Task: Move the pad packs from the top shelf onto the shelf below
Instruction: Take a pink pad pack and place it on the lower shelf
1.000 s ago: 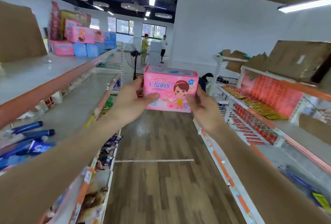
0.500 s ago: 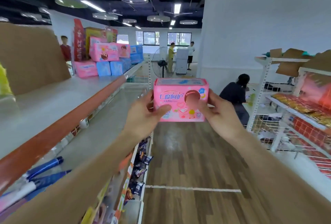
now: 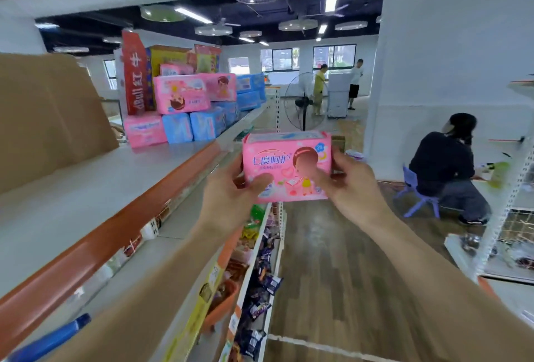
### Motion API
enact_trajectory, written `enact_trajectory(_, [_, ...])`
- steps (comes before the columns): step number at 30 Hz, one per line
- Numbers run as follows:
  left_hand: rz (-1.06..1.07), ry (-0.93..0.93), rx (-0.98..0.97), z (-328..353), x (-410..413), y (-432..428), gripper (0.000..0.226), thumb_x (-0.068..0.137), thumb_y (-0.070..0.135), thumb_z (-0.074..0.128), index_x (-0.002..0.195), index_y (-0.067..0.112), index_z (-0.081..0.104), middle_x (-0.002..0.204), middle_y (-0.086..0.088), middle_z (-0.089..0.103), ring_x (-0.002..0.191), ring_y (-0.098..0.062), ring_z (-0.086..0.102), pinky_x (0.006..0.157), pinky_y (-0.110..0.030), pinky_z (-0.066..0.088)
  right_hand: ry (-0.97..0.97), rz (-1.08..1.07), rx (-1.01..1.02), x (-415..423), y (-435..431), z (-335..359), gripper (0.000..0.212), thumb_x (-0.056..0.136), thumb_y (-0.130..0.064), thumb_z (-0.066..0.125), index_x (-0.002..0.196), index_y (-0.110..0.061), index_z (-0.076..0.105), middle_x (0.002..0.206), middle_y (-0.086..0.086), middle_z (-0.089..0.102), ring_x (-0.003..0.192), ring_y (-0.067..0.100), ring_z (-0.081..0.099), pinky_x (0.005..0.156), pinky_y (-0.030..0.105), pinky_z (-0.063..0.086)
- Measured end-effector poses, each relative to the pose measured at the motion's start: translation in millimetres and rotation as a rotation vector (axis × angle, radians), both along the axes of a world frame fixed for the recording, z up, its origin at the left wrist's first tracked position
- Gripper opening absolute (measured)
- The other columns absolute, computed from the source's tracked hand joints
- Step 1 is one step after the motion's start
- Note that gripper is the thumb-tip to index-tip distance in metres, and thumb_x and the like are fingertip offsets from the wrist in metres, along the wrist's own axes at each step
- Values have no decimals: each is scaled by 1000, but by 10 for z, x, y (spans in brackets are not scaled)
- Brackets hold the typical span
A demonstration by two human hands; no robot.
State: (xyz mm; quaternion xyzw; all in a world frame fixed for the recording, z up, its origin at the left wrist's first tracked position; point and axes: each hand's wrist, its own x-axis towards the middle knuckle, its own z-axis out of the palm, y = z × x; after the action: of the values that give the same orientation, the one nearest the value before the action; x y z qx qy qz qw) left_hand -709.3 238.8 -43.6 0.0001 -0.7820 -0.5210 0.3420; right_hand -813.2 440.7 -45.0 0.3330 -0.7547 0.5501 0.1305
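Observation:
I hold one pink pad pack [image 3: 284, 159] upright in the aisle, level with the edge of the top shelf [image 3: 86, 188]. My left hand [image 3: 231, 194] grips its left end and my right hand [image 3: 349, 185] grips its right end, thumbs on the printed front. Further along the top shelf stands a stack of pink and blue pad packs [image 3: 185, 107]. The shelf below [image 3: 179, 234] shows as a grey board under the orange rail.
A large cardboard sheet [image 3: 49, 118] leans on the top shelf at left. Snack packets [image 3: 260, 275] fill the lower shelves. A person on a small chair [image 3: 450, 171] sits right of the aisle; a standing fan [image 3: 303, 101] and two people are farther back.
The view has swung left and upward toward the top shelf. The pack stays in both hands and now sits nearer the shelf edge; the stacked packs look closer.

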Motion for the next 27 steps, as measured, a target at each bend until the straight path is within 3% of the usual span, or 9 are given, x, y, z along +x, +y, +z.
enact_trajectory(5, [21,-9,-7,-94,-891,87,37,84,18,80,115,36,68,97,21,76,86,-4,74,72,-26,61,-27,68,30,-960,80,-147,29,93,-33,68,120,-37,58,90,-41,67,86,-15,65,74,3,47])
enact_trajectory(8, [51,-2,-21,-124,-1487,239,34,83,16,80,107,38,68,95,21,76,84,-1,73,66,-22,59,-8,72,49,-1599,234,-119,36,92,-33,69,126,-29,62,99,-28,72,89,-11,66,79,9,50])
enact_trajectory(11, [89,3,-45,-131,-2053,430,37,82,31,82,117,30,69,100,20,76,91,-2,73,78,-26,59,-18,110,75,-2224,386,-71,40,92,-38,69,130,-29,61,104,-21,73,92,-6,68,81,16,53])
enact_trajectory(13, [95,23,-45,-145,-2387,565,42,77,45,79,115,34,67,97,27,74,89,4,71,75,-16,57,-18,143,89,-2617,454,-56,39,92,-40,68,129,-28,62,102,-22,74,91,-5,69,79,19,53])
enact_trajectory(16, [110,56,-42,-172,-2817,699,41,73,49,71,111,38,63,90,38,69,84,10,69,68,-5,51,-29,183,103,-3150,480,-64,43,92,-47,67,131,-30,60,103,-22,74,91,-2,70,78,21,54])
enact_trajectory(20, [139,54,-73,-256,-3430,621,43,80,34,76,120,23,66,91,37,70,86,8,70,70,-6,52,-48,207,101,-3796,432,-183,45,89,-51,68,129,-32,61,105,-22,74,95,1,71,84,31,56])
enact_trajectory(24, [150,8,-86,-423,-4042,452,39,85,23,78,122,16,68,93,31,72,83,6,71,67,-8,53,-40,207,90,-4412,285,-354,40,86,-48,68,122,-28,66,97,-23,74,87,-2,71,73,18,52])
enact_trajectory(27, [168,-15,-90,-562,-4492,236,41,85,25,79,124,21,68,98,19,76,83,-4,74,67,-21,60,-61,221,133,-4897,92,-486,22,91,-41,69,109,-29,69,83,-26,73,83,-4,70,70,13,45])
